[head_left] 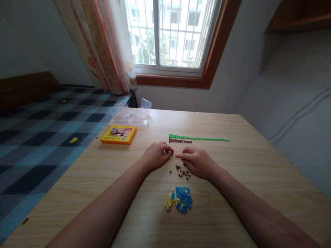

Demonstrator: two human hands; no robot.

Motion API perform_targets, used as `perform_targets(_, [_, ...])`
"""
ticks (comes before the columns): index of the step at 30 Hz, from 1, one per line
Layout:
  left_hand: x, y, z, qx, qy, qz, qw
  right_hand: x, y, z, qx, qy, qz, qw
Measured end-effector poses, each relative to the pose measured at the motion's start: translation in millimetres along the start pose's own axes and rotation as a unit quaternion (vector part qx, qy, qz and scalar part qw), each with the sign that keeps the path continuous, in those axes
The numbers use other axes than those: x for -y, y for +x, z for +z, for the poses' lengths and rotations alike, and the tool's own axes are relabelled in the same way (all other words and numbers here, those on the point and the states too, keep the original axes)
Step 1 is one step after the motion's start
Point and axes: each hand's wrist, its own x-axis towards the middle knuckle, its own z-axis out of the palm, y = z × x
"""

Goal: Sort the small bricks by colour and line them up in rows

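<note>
The left hand (157,154) and right hand (199,162) face each other over the table (222,220), fingertips near but apart. Tiny dark bits show right at the tips of both; whether either hand's fingers are pinched shut on one, I cannot tell. The loose brown pieces (178,167) lie just below the fingers, nearest the right hand. Beyond the fingertips run the brown row (179,141) and green row (196,138); the blue pieces (184,197) lie nearer the person.

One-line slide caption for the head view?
Left hand and right hand nearly meet over a table, green row and brown row beyond, loose brown pieces and blue-and-yellow pile nearer.
</note>
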Motion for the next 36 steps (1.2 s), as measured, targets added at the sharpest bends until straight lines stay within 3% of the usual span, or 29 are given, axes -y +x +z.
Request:
perform_targets(15, [-1,-1,-2.1,0.002,-0.008,-0.005,1.000,-8,-2,1,0.002,-0.002,0.021,1.000])
perform_targets(20, [-7,-2,-4.2,0.017,0.008,-0.002,1.000,-17,-4,-6,-0.030,-0.059,0.127,0.990])
perform_targets(26, [-5,-2,-2.9,0.024,0.025,0.006,0.999,-38,-8,-14,-0.059,-0.127,0.304,0.942])
perform_targets(36, [-4,-3,-3.6,0.027,0.027,0.027,0.999,-46,-9,-14,-0.109,-0.100,0.341,0.928])
